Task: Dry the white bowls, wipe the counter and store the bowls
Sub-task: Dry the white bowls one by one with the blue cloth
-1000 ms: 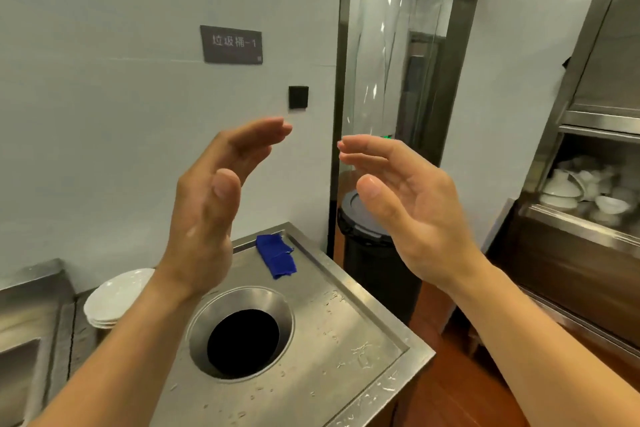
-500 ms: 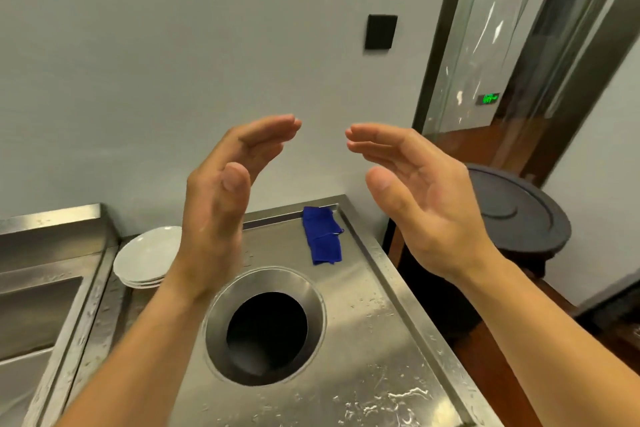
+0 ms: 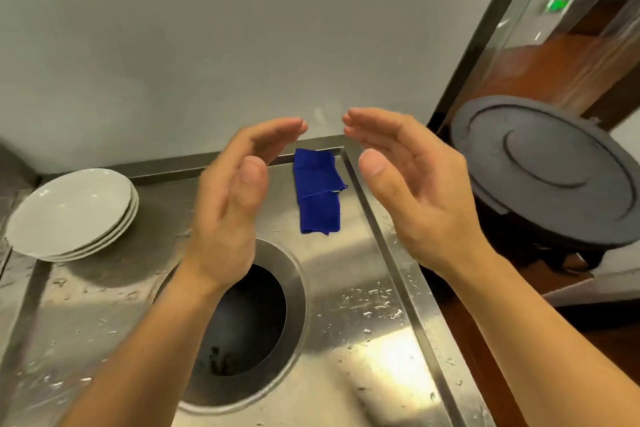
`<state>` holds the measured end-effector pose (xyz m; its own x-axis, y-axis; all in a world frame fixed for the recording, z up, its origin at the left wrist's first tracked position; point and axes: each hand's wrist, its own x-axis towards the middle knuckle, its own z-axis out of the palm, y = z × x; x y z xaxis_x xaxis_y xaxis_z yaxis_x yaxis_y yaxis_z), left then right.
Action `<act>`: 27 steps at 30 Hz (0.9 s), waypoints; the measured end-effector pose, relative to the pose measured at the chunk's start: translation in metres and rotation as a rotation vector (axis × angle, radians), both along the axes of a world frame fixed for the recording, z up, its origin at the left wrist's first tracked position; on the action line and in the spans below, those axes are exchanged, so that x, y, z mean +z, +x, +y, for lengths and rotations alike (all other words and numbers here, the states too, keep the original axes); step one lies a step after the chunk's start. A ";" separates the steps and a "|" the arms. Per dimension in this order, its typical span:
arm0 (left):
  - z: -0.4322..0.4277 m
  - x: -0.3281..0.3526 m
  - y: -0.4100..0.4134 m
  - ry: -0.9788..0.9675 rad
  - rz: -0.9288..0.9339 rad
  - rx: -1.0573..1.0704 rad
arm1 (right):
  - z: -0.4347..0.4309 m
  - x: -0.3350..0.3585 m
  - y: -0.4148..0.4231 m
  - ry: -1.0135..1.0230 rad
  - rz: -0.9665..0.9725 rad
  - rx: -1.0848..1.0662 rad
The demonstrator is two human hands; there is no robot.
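Raised above the counter [image 3: 363,340], palms facing, fingers straight and spread apart from each other: left hand [image 3: 235,198] and right hand [image 3: 412,184], both empty, fingertips near but not touching. Far left edge, well apart from the left hand: three white bowls [image 3: 72,215], shallow, glossy, stacked. Back right corner, seen between the hands: folded blue cloth [image 3: 318,194]. Brushed steel, wet with droplets, round dark hole [image 3: 246,322] below the left wrist.
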<state>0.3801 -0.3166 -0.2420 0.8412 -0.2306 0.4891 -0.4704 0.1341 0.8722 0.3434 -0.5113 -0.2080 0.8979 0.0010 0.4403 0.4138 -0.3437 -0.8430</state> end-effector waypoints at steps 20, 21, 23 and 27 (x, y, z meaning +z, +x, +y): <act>-0.085 -0.252 0.151 0.270 0.725 0.373 | -0.042 -0.282 0.185 0.002 0.316 -0.087; -0.089 -0.260 0.157 0.262 0.785 0.376 | -0.041 -0.292 0.189 -0.018 0.350 -0.085; -0.094 -0.271 0.169 0.294 0.847 0.394 | -0.040 -0.308 0.195 -0.049 0.430 -0.078; -0.097 -0.278 0.188 0.265 0.920 0.365 | -0.035 -0.321 0.195 -0.085 0.470 -0.096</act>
